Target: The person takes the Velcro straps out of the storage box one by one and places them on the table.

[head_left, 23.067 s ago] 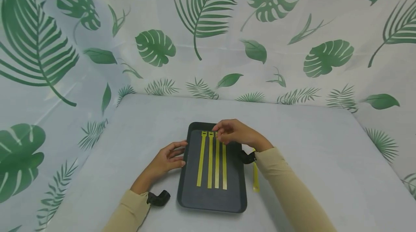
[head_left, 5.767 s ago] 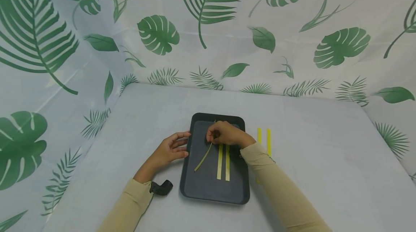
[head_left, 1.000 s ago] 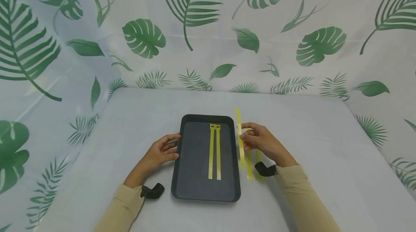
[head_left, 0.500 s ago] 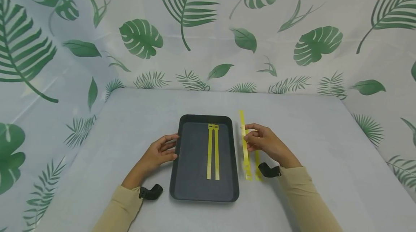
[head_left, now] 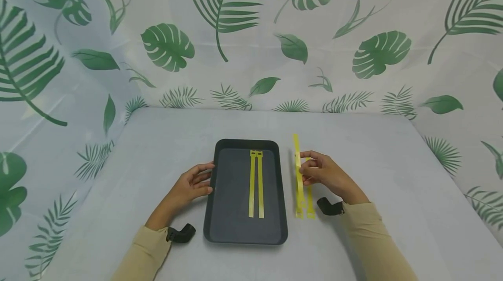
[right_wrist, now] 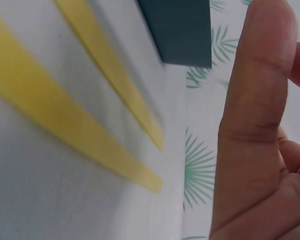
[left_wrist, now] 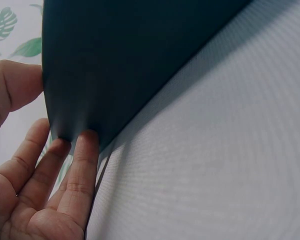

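My left hand [head_left: 192,186] rests its fingertips against the left wall of a dark grey tray [head_left: 245,236]; the left wrist view shows the fingers fairly straight on the tray's outer side [left_wrist: 115,60]. Beyond the tray's right side, my right hand [head_left: 326,175] pinches a flat yellow cable tie [head_left: 296,147] with a slotted head at its near end. Beneath and beside it, two more yellow ties [head_left: 310,204] lie on the table, one partly covered by the held tie. Both show as yellow strips [right_wrist: 70,112] in the right wrist view. Inside the tray, two yellow ties [head_left: 252,189] lie side by side.
A white cloth covers the table [head_left: 169,132]. Leaf-patterned curtains [head_left: 235,53] stand at the back and both sides. A black wrist camera [head_left: 181,234] is on the left wrist, another [head_left: 330,206] on the right.
Compared with earlier, fewer ties lie in the tray and more lie to its right. Over the last second my right hand moves the held tie slightly rightward, over a lying tie. My left hand stays at the tray.
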